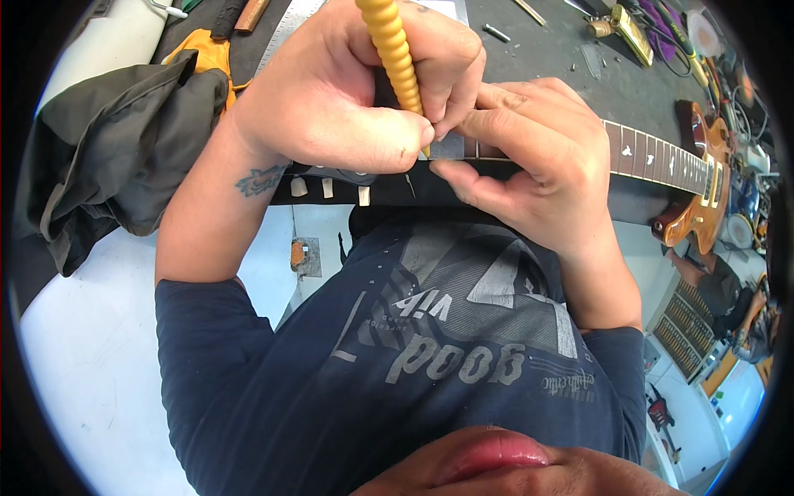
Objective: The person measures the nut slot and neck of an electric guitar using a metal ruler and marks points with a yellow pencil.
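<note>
My left hand [347, 99] is closed around a tool with a yellow ribbed handle [385, 50]. Its narrow tip points down at the edge of an electric guitar's neck [662, 155], beside a small greyish strip [447, 147] lying across it. Bent over the same neck is my right hand [542, 153], its thumb at the near edge and its fingers at the strip. The headstock lies mostly under my left hand; pale tuner buttons [328, 188] stick out below. The guitar body [703, 186] rests at the far right.
Dark cloth [124, 149] and a yellow-orange item [203, 54] lie at the left of the dark workbench [529, 54]. A metal ruler [289, 33] sits behind my left hand. A screw [497, 32], a brass-coloured tool [630, 35] and cables crowd the far side.
</note>
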A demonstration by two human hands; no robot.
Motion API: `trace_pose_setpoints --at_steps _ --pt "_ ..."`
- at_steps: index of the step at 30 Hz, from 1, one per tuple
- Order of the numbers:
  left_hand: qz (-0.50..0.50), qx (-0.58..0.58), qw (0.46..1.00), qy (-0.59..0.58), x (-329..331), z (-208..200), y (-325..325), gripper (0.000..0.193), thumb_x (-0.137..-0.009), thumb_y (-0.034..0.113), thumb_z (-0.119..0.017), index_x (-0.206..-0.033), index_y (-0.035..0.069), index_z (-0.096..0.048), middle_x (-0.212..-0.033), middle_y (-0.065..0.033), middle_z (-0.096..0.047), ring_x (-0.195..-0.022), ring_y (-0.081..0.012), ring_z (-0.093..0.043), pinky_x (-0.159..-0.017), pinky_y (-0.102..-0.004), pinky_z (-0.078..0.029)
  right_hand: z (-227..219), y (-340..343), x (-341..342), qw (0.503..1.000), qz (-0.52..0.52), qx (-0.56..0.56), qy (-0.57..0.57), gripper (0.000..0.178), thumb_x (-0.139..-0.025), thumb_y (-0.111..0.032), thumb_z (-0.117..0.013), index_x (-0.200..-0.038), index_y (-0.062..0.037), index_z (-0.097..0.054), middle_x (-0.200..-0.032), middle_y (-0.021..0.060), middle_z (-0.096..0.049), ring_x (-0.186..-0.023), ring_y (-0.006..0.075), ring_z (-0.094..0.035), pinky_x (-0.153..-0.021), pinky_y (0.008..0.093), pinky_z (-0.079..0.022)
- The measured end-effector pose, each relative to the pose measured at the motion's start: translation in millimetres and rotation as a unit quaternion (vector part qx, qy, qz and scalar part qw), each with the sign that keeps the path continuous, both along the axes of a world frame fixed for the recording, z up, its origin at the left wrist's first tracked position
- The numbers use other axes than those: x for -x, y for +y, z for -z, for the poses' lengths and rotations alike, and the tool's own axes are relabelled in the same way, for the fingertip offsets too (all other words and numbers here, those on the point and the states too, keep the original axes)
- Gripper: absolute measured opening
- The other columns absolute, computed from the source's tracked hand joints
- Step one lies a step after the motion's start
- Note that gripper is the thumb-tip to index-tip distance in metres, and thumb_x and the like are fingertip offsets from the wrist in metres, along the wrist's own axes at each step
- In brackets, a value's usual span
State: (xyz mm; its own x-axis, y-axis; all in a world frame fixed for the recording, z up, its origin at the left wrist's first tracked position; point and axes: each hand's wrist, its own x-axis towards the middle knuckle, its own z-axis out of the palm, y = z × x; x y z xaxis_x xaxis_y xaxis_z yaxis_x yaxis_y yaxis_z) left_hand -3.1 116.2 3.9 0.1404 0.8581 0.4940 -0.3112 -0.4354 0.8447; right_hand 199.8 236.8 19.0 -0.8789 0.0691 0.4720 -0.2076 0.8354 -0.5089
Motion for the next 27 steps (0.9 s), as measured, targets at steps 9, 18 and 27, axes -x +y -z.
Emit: trace_pose_setpoints --at_steps 9,18,27 --pt "-0.011 -0.007 1.000 -0.009 -1.4 8.4 0.5 0.021 -0.073 0.001 -0.075 -0.063 0.001 -0.057 -0.064 -0.0110 -0.064 -0.061 -0.0211 -0.064 -0.055 -0.0292 -0.050 0.8 0.0 0.4 1.000 -0.003 0.000 0.003 0.038 -0.066 -0.017 -0.095 -0.099 -0.0066 -0.079 -0.076 0.0013 -0.071 -0.067 0.0202 -0.067 -0.071 0.0355 -0.049" --pt "-0.012 -0.014 1.000 0.019 -0.5 4.9 1.3 0.019 -0.072 0.000 -0.074 -0.063 0.001 -0.057 -0.065 -0.0108 -0.064 -0.062 -0.0206 -0.065 -0.055 -0.0288 -0.051 1.0 -0.1 0.2 1.000 -0.002 0.002 0.002 0.039 -0.065 -0.017 -0.095 -0.100 -0.0069 -0.080 -0.076 0.0011 -0.071 -0.067 0.0195 -0.067 -0.071 0.0352 -0.049" --pt "-0.034 0.000 0.999 -0.013 -5.1 7.3 -2.6 0.020 -0.072 0.000 -0.074 -0.064 0.000 -0.056 -0.065 -0.0115 -0.064 -0.062 -0.0216 -0.065 -0.055 -0.0294 -0.051 0.8 -0.3 0.3 1.000 0.000 -0.001 -0.001 0.038 -0.066 -0.017 -0.095 -0.100 -0.0072 -0.080 -0.076 0.0007 -0.072 -0.067 0.0194 -0.068 -0.070 0.0350 -0.049"
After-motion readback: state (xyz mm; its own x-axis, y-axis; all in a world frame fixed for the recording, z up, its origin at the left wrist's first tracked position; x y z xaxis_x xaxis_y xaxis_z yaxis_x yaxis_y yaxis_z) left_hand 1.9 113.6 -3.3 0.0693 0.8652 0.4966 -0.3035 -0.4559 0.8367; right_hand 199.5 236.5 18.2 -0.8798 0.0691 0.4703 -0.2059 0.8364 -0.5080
